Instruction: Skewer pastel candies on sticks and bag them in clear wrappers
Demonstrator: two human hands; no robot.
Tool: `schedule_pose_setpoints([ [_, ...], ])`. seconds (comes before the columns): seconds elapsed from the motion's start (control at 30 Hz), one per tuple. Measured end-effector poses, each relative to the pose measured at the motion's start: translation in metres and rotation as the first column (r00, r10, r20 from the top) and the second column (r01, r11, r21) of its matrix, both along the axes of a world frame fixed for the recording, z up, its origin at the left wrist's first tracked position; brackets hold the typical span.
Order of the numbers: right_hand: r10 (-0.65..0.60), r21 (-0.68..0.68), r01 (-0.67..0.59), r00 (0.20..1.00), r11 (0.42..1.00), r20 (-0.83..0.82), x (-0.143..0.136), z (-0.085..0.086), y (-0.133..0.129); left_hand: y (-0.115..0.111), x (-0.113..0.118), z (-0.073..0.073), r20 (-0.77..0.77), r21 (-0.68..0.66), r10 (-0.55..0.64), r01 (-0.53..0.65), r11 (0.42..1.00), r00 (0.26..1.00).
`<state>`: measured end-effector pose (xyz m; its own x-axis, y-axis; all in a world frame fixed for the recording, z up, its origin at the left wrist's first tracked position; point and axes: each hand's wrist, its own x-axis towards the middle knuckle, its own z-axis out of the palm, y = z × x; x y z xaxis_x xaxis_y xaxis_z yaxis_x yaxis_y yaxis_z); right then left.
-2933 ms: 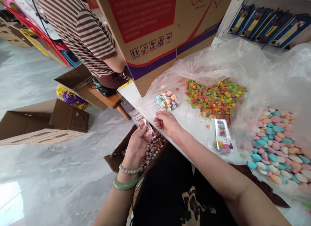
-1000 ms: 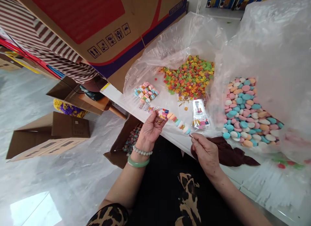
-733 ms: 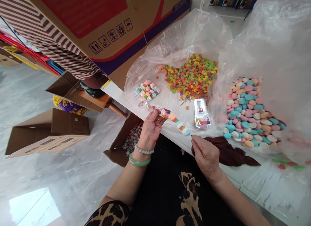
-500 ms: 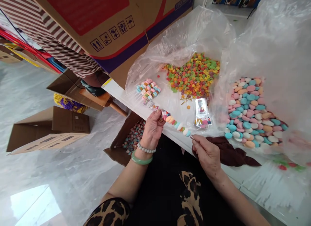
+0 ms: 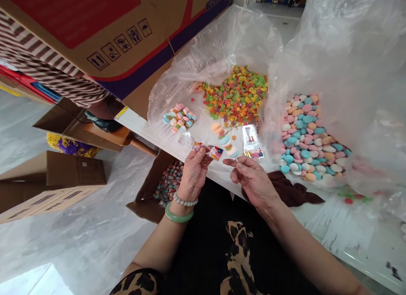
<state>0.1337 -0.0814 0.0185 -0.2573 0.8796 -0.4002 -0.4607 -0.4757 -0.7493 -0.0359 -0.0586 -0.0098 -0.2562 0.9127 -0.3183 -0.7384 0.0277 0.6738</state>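
My right hand (image 5: 253,178) pinches the thin white stick of a candy skewer (image 5: 224,139), which points up and slightly left, away from me. Orange, blue and white marshmallow pieces sit on it with small gummy rings between them, a little blurred. Between the thumb and fingers of my left hand (image 5: 196,170) is a small clear printed bag (image 5: 216,153), its pale end sticking out to the left. The skewer and the bag are apart, close together over the table edge. Beyond my hands lies a stack of made-up candy skewers (image 5: 180,117).
Colourful gummy rings (image 5: 237,94) are heaped on plastic sheeting, near a stack of silvery printed bags (image 5: 251,140). Pastel marshmallows (image 5: 309,138) fill another bag at right. A brown cloth (image 5: 292,188), white sticks (image 5: 342,227), a box of wrapped candy (image 5: 149,189) and a large carton (image 5: 133,45) surround the workspace.
The skewer has swung from lying towards my left hand to pointing away from me. Its tip is now apart from the bag. My right hand has come closer to my left.
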Motion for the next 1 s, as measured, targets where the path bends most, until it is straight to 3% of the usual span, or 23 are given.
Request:
schedule_pose_setpoints([
  [0.13,-0.007,-0.004,0.007,0.999,1.000,-0.048,-0.006,-0.004,0.007,-0.008,0.010,0.001,-0.104,0.020,-0.079,0.081,0.996,0.991],
  [0.27,0.010,-0.104,-0.025,0.989,0.994,-0.151,-0.007,-0.012,0.007,-0.014,0.022,-0.001,-0.165,-0.023,-0.151,0.149,0.989,0.975],
  [0.5,-0.053,-0.233,0.011,0.983,0.973,-0.175,0.000,-0.026,0.017,-0.017,0.040,-0.008,-0.166,-0.119,-0.115,0.095,0.988,0.980],
  [0.63,-0.111,-0.091,0.106,0.992,0.990,-0.055,0.036,-0.021,0.028,-0.010,0.024,-0.016,-0.098,-0.197,0.006,-0.025,0.980,0.995],
  [0.73,-0.203,0.110,0.187,0.967,0.976,0.153,0.056,-0.015,0.023,-0.002,0.008,-0.015,0.040,-0.248,-0.002,0.012,0.969,0.999],
  [0.83,-0.158,0.167,0.111,0.939,0.980,0.304,0.054,-0.013,0.001,0.006,0.001,-0.008,0.149,-0.279,-0.012,0.054,0.959,0.989],
  [1.0,-0.070,0.224,-0.031,0.901,0.974,0.429,0.032,-0.012,-0.033,0.013,-0.001,0.005,0.155,-0.300,0.064,-0.015,0.954,0.986],
])
